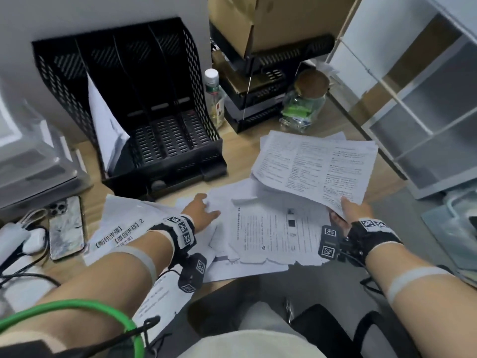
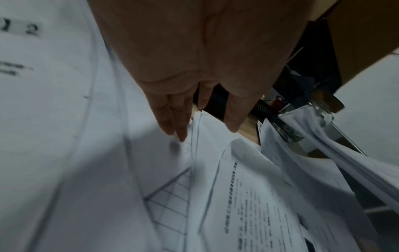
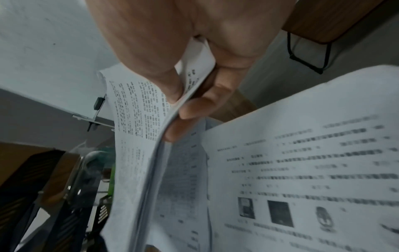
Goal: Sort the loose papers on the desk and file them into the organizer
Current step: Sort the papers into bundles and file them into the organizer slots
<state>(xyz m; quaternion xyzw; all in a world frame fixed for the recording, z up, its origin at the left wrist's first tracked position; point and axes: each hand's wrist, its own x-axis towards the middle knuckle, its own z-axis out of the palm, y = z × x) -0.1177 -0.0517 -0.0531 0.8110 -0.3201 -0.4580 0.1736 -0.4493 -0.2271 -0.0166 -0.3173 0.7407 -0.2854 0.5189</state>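
A black mesh organizer (image 1: 165,140) stands at the back left of the desk, with a few sheets (image 1: 107,125) leaning in its leftmost slot. Loose printed papers (image 1: 271,236) lie spread across the desk in front of me. My right hand (image 1: 344,211) pinches a thick stack of printed sheets (image 1: 315,164) by its near corner, thumb on top, lifted above the desk; the right wrist view shows the stack (image 3: 138,153) between thumb and fingers. With its fingers straight, my left hand (image 1: 204,210) rests on a loose sheet (image 2: 164,170).
A phone (image 1: 65,227) and white cables lie at the left. A plastic bottle (image 1: 214,99) and a cork-lidded glass jar (image 1: 304,104) stand behind the papers. Black trays under a cardboard box (image 1: 271,21) are at the back; a white shelf unit (image 1: 413,99) is at the right.
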